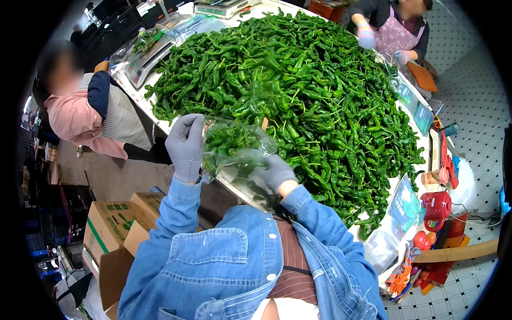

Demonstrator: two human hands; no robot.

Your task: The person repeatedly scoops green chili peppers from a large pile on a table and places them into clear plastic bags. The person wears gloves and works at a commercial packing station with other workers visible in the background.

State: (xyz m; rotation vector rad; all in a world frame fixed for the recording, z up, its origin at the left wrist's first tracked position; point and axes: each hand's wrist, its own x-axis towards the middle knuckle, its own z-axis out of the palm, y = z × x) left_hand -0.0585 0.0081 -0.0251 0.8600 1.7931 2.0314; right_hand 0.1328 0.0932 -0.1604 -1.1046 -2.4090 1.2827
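Note:
My left hand [185,148], in a grey glove, pinches the left edge of a clear plastic bag [240,140] and holds it up over the near edge of the table. Green peppers [224,138] lie inside the bag. At the bag's right end my right hand [276,173], also gloved in grey, holds the film; its fingertips are blurred and partly veiled by the plastic. Beyond both hands a broad heap of long, wrinkled green peppers [312,92] covers most of the white table [161,125].
A person [80,104] stands at the left beside a scale [149,64]. Another gloved person [400,32] works at the far right. Flat printed bags [404,204] and a red mug [436,206] line the right edge. Cardboard boxes [110,224] stand at lower left.

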